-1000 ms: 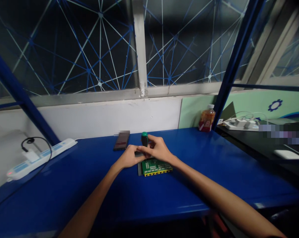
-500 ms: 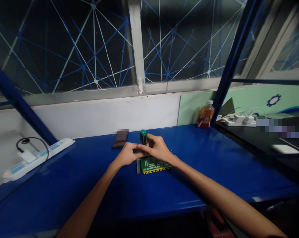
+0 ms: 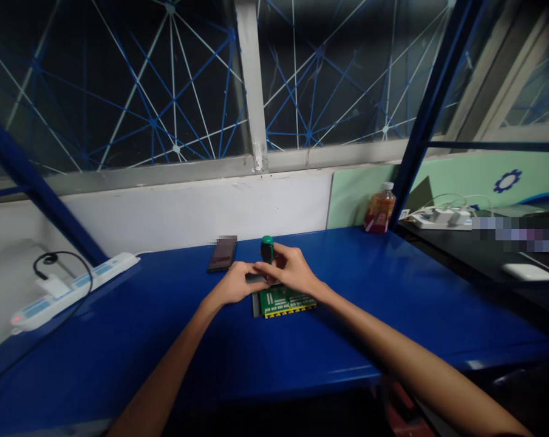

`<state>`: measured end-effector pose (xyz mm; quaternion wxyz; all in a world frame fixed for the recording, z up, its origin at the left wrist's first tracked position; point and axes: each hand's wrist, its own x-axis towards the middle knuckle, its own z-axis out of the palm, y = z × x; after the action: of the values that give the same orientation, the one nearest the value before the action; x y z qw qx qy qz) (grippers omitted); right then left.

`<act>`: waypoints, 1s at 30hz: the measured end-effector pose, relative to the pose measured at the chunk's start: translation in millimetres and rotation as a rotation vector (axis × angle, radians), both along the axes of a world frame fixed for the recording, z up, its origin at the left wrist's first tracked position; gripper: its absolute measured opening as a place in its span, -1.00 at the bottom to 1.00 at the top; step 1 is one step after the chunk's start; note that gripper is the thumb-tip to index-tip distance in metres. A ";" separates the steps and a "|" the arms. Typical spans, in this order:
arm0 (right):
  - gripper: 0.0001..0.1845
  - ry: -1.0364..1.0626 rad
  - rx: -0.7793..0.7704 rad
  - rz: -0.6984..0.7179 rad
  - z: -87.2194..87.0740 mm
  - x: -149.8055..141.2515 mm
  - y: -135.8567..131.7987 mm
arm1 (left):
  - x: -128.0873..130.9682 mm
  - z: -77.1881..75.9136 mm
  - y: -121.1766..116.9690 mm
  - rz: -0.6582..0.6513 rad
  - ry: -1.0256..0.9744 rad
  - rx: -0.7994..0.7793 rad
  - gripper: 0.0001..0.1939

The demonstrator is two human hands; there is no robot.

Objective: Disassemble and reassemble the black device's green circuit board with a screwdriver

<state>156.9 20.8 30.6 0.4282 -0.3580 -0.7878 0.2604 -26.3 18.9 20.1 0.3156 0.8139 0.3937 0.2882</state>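
Note:
A screwdriver [image 3: 267, 247] with a green and black handle stands nearly upright over a green circuit board [image 3: 281, 300]. My right hand [image 3: 295, 270] is closed around the lower part of its handle. My left hand [image 3: 238, 282] meets the right fingertips low by the shaft, thumb and fingers pinched together; what they grip is hidden. The board has yellow connectors along its near edge and lies on a grey plate [image 3: 256, 304], whose left edge shows. Both hands cover the board's far side and the screwdriver's tip.
Behind my left hand a dark phone [image 3: 222, 254] lies on the blue table [image 3: 174, 340]. A white power strip [image 3: 76, 291] with a black cable sits at the left. A drink bottle [image 3: 379, 209] stands at the back right, near a blue post. Another strip [image 3: 443, 220] holds chargers further right.
The whole view has shifted slightly. The screwdriver handle tilted a little and came back near upright, with both hands staying at the same place over the board.

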 end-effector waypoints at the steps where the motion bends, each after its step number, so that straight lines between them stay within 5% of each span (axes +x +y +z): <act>1: -0.68 0.001 -0.006 0.004 0.1 0.2 -0.1 | 0.0 1.3 -0.6 -0.013 0.007 0.000 -0.78; 30: -0.60 0.035 0.011 0.005 -5.2 0.6 2.4 | -0.6 -10.1 4.6 0.039 0.017 0.052 -0.79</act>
<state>157.6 23.2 25.4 0.4431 -0.3492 -0.7825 0.2633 -26.9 23.6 10.0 0.2853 0.8163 0.4045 0.2978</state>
